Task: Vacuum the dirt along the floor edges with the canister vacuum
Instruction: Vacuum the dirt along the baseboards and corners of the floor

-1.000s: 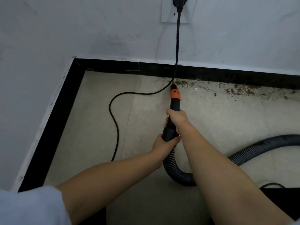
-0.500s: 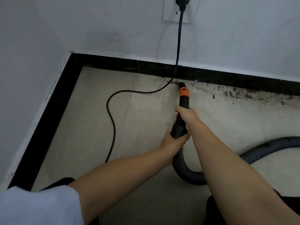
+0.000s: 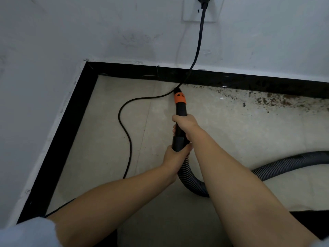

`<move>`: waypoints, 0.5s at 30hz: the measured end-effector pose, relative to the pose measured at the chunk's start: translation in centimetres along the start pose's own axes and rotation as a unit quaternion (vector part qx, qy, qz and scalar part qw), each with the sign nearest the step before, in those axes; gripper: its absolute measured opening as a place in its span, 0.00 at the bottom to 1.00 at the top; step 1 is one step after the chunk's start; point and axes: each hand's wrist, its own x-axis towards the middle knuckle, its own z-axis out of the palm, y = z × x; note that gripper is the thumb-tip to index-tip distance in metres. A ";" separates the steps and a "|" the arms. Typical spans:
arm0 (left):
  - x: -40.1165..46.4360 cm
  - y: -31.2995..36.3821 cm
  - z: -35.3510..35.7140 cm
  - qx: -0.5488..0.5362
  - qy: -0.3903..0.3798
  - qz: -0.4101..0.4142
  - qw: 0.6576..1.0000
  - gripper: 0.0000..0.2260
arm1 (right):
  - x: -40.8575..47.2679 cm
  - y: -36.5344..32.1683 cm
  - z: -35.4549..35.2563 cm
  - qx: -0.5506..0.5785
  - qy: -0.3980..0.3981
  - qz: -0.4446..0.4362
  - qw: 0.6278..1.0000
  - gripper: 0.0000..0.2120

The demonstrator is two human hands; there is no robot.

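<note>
Both hands grip the vacuum wand: right hand (image 3: pixel 185 123) forward, left hand (image 3: pixel 175 157) at the hose (image 3: pixel 192 182). The orange nozzle (image 3: pixel 180 98) touches the floor edge mid-frame; next, sweep right through the dirt (image 3: pixel 272 100).

No readable text anywhere; the orange nozzle collar (image 3: pixel 180 98) bears perhaps moulded marks.
</note>
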 end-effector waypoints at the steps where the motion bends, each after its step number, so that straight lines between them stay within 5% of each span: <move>1: 0.0 0.1 -0.2 -0.003 0.001 0.000 1.000 0.20 | 0.0 -0.1 0.2 -0.001 -0.007 0.002 1.000 0.08; 15: 0.9 1.2 0.3 0.036 -0.029 0.012 0.999 0.21 | 0.3 -0.6 -1.1 0.042 0.044 -0.007 0.998 0.05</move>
